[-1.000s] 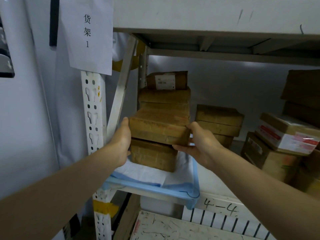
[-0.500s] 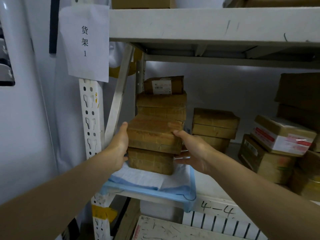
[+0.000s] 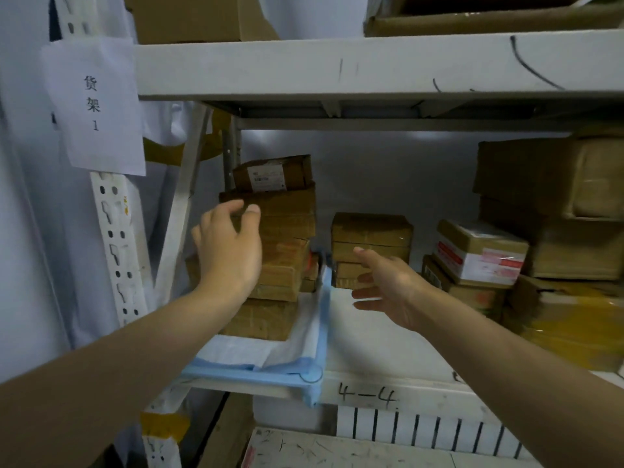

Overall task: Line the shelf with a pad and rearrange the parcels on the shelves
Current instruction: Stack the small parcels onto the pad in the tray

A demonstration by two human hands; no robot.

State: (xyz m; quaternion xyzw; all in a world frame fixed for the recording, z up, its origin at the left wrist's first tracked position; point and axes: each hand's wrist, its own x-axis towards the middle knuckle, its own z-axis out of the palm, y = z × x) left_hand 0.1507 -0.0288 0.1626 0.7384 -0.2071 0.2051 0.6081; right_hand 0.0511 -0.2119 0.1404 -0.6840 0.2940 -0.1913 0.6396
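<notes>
The brown cardboard parcel stack (image 3: 283, 261) is being borne by the blue-edged white pad (image 3: 304, 336) at the shelf's (image 3: 388, 342) nine-o'clock end. The left hand (image 3: 229, 255) is being held loosely open before it, the right hand (image 3: 388, 288) open at its three o'clock. "4-4" is being shown on the shelf edge, "货架 1" on the paper sign (image 3: 94, 103) at ten o'clock.

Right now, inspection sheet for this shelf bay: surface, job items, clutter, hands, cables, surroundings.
Surface: white shelf, 4-4 written on front edge.
Job's things: blue-edged pad lines left end; tall parcel stack stands on it; short stack right of it.
Clutter: mixed parcels piled at right.
Hands: left hand open, at the tall stack; right hand open, holding nothing.
Cables: nothing seen.
Surroundings: paper label on upright; upper shelf carries boxes.
</notes>
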